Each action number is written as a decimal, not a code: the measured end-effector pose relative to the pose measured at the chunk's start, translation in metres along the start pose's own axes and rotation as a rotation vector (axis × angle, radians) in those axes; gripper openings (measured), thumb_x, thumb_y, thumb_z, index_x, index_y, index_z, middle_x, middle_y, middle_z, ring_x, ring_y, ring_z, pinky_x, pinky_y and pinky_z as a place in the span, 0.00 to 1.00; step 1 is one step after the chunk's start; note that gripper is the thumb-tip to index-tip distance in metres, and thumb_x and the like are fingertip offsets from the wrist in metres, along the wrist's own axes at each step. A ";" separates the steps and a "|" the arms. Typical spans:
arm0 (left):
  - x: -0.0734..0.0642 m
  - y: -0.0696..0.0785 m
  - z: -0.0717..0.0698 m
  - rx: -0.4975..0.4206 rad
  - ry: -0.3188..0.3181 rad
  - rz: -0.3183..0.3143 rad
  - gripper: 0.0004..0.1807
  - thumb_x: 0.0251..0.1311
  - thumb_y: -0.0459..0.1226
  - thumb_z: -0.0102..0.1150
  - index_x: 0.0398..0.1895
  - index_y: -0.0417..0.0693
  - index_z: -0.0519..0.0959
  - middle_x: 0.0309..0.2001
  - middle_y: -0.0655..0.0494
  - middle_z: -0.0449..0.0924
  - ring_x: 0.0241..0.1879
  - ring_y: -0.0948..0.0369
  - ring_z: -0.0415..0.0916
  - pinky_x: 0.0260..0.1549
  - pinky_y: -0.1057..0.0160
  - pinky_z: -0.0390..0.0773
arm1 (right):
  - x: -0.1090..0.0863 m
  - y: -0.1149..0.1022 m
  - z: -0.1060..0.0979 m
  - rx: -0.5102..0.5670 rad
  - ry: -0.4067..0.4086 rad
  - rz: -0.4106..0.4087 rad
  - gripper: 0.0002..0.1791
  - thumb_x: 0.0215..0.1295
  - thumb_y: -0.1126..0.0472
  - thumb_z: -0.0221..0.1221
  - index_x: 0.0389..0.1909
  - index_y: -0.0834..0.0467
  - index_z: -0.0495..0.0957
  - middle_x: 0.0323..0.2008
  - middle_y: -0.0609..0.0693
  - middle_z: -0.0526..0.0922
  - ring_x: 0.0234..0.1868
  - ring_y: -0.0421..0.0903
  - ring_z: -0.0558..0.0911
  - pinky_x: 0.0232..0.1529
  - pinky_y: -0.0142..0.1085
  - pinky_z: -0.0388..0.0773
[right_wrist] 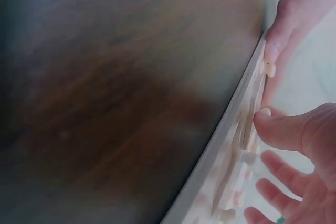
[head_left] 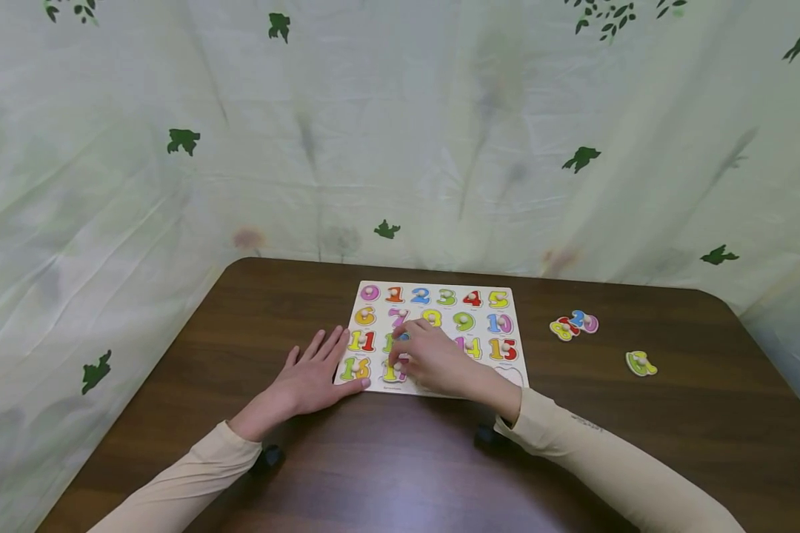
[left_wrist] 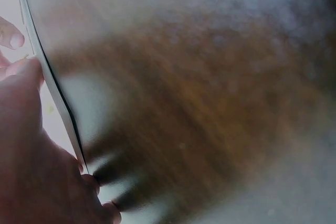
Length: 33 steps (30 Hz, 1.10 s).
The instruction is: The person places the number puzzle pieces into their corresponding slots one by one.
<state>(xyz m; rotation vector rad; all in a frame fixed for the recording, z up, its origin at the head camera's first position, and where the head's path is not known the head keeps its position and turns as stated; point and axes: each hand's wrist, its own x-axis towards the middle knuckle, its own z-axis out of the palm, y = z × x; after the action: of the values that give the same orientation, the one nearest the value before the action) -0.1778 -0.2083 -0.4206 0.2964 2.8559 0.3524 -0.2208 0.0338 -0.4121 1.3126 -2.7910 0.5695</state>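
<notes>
A white number puzzle board lies on the table, with colourful knobbed number pieces set in it. My right hand reaches over its lower left part. The thumb and fingertips pinch a yellow-and-pink number piece, apparently the 17, in the bottom row. From the right wrist view, the thumb is at the edge of this piece, which sits along the board's surface. My left hand lies flat with spread fingers over the board's left edge, its thumb on the lower left corner beside the green-and-yellow 16 piece.
Right of the board, a small overlapping cluster of number pieces rests on the dark wooden table. A single green-and-yellow piece lies farther right. A pale curtain with leaf prints hangs behind the table.
</notes>
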 end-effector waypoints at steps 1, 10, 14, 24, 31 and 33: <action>0.000 0.000 0.000 -0.001 0.000 0.001 0.56 0.58 0.72 0.46 0.79 0.47 0.46 0.79 0.47 0.42 0.76 0.44 0.37 0.65 0.30 0.41 | 0.001 0.000 0.000 -0.008 -0.001 -0.004 0.05 0.64 0.61 0.65 0.37 0.46 0.86 0.54 0.49 0.76 0.58 0.50 0.70 0.60 0.44 0.67; 0.001 0.002 -0.001 -0.002 -0.007 0.001 0.56 0.59 0.71 0.46 0.79 0.47 0.46 0.79 0.47 0.41 0.76 0.44 0.37 0.65 0.30 0.41 | 0.002 -0.004 -0.001 -0.017 -0.032 0.006 0.06 0.64 0.60 0.65 0.38 0.46 0.86 0.56 0.50 0.76 0.58 0.50 0.70 0.60 0.45 0.67; 0.001 0.002 -0.001 -0.004 -0.008 0.000 0.56 0.58 0.71 0.46 0.79 0.47 0.46 0.79 0.47 0.41 0.76 0.44 0.37 0.65 0.31 0.41 | 0.001 -0.004 -0.001 -0.007 -0.043 0.004 0.06 0.64 0.60 0.65 0.39 0.47 0.86 0.57 0.51 0.75 0.59 0.50 0.69 0.60 0.46 0.67; 0.002 -0.001 0.004 -0.006 -0.004 0.004 0.58 0.56 0.74 0.45 0.79 0.47 0.46 0.78 0.46 0.41 0.76 0.44 0.37 0.65 0.31 0.39 | -0.012 0.004 -0.018 0.070 0.051 0.001 0.10 0.62 0.64 0.67 0.42 0.48 0.86 0.59 0.51 0.75 0.62 0.51 0.69 0.62 0.46 0.66; 0.001 0.002 0.000 -0.009 -0.006 -0.002 0.57 0.58 0.71 0.47 0.79 0.46 0.45 0.79 0.46 0.41 0.76 0.44 0.36 0.65 0.31 0.40 | -0.032 0.019 -0.038 0.093 0.116 0.059 0.12 0.60 0.67 0.67 0.43 0.52 0.86 0.59 0.54 0.74 0.62 0.53 0.69 0.60 0.47 0.68; 0.001 0.002 0.000 -0.009 -0.006 -0.002 0.57 0.58 0.71 0.48 0.79 0.46 0.45 0.78 0.46 0.41 0.76 0.43 0.36 0.65 0.31 0.40 | -0.040 0.024 -0.044 0.101 0.135 0.062 0.11 0.60 0.68 0.67 0.43 0.53 0.86 0.59 0.54 0.74 0.62 0.53 0.69 0.60 0.47 0.68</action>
<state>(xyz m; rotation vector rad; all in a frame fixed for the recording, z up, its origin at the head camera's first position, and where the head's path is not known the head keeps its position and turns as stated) -0.1781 -0.2064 -0.4200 0.2917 2.8477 0.3636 -0.2193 0.0914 -0.3852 1.1582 -2.7336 0.7807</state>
